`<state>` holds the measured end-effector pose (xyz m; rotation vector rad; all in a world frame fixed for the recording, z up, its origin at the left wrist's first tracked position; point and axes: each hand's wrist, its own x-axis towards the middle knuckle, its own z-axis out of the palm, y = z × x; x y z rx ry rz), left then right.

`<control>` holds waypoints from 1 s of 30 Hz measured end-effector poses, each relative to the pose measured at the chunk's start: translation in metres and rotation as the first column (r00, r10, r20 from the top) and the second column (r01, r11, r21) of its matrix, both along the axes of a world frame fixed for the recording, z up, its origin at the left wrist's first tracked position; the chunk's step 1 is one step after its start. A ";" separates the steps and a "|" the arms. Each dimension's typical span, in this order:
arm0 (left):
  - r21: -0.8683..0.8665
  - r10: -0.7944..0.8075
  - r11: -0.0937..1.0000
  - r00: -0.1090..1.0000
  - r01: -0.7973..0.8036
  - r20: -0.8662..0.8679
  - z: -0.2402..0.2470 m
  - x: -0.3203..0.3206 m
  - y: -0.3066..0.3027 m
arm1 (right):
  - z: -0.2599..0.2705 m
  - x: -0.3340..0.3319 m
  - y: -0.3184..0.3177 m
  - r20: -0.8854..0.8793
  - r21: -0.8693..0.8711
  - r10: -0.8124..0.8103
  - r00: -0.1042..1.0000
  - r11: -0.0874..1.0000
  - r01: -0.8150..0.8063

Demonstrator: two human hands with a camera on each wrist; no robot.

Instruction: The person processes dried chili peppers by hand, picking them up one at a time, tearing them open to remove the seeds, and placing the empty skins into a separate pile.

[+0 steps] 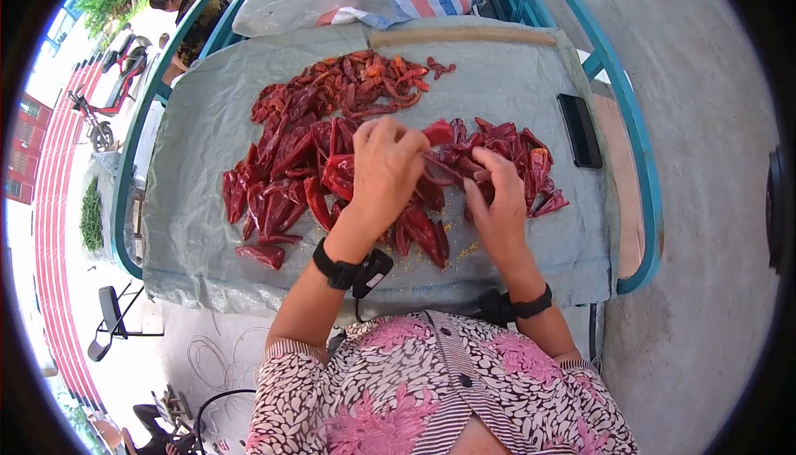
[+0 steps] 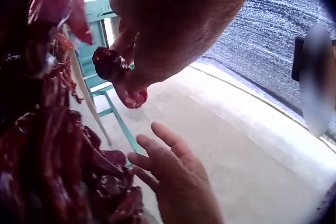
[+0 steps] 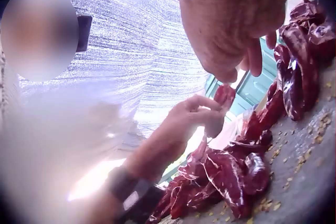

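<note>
My left hand (image 1: 385,165) pinches a dark red dried chili pepper (image 2: 134,97) between thumb and fingers, raised over the pile. The pepper's glossy tip sticks out past the fingertips in the left wrist view. Close on the right is my right hand (image 1: 502,202), its thumb and fingers spread apart with nothing gripped. In the right wrist view, that hand (image 3: 236,29) hangs just above the held pepper (image 3: 224,95). A large heap of shiny whole chilies (image 1: 286,165) spreads under and left of the left hand. Another group of chilies (image 1: 510,144) lies beyond the right fingertips.
Smaller, more orange chilies (image 1: 365,82) are piled at the back of the grey sheet (image 1: 191,243). A black phone (image 1: 580,131) lies at its right side. Yellow seeds (image 1: 468,249) dot the front. Teal rails (image 1: 638,181) border the cart, and a person (image 1: 195,19) is at the back left.
</note>
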<state>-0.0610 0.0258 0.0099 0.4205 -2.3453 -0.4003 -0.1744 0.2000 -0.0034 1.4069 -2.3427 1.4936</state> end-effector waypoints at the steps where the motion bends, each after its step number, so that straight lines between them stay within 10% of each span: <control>1: 0.059 -0.082 0.995 0.996 0.083 -0.022 0.011 0.004 0.006 | 0.007 0.003 -0.003 0.101 -0.046 0.001 0.995 0.999 0.004; 9: 0.541 -0.259 0.791 0.958 0.285 -0.126 0.004 0.033 0.027 | 0.015 0.009 -0.020 0.394 -0.103 0.221 0.892 0.975 -0.196; 15: 0.523 -0.246 0.816 0.967 0.245 -0.069 -0.012 0.051 0.034 | 0.008 0.002 -0.017 0.504 -0.085 0.063 0.861 0.996 -0.023; 26: 0.402 0.013 0.915 0.997 0.021 -0.080 -0.021 0.008 0.055 | 0.011 -0.030 -0.010 -0.096 -0.046 -0.353 0.930 0.935 0.350; 30: 0.077 0.130 0.987 0.981 -0.142 0.145 -0.025 0.023 0.049 | 0.000 -0.016 -0.010 -0.402 0.116 -0.047 0.915 0.988 0.102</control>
